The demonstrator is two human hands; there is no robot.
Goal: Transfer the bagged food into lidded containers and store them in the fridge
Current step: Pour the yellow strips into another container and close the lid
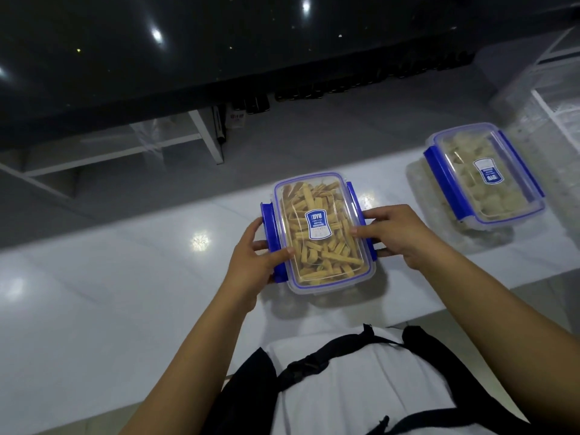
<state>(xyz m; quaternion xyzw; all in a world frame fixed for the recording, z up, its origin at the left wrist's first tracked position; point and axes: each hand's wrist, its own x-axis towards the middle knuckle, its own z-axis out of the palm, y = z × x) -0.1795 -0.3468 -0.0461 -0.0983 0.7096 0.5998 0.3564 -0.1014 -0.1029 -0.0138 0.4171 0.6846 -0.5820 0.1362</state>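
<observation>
Black straps (317, 364) cross the person's white shirt (361, 387) at the bottom edge, nearest the camera. Beyond the shirt, a clear lidded box (320, 230) with blue side clips sits on the white counter (125, 293), filled with tan sticks of food. Left hand (254, 262) grips the box's left side, thumb lying on the lid edge and fingers curled round the left clip. Right hand (398, 232) holds the right side, thumb on the lid, fingers wrapped down over the right clip. To the right of this box and well apart from it, a second lidded box (485, 174) holds pale pieces, possibly dumplings; blur hides the detail.
</observation>
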